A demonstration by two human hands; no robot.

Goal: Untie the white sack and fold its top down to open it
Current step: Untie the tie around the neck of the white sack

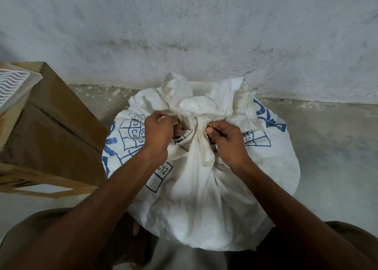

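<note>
A full white woven sack (204,188) with blue printed boxes and letters stands on the floor in front of me, close to the wall. Its top is gathered into a knot (196,110) with loose white flaps sticking up behind. My left hand (161,132) grips the bunched fabric on the left side of the knot, fingers curled into it. My right hand (227,139) pinches the gathered neck on the right side of the knot, thumb and fingers closed on the cloth. Both forearms reach in from below.
A brown cardboard box (51,130) leans at the left, with a white patterned plastic piece (12,85) on top of it. A rough whitewashed wall (204,34) rises just behind the sack. Grey concrete floor (331,147) lies at the right.
</note>
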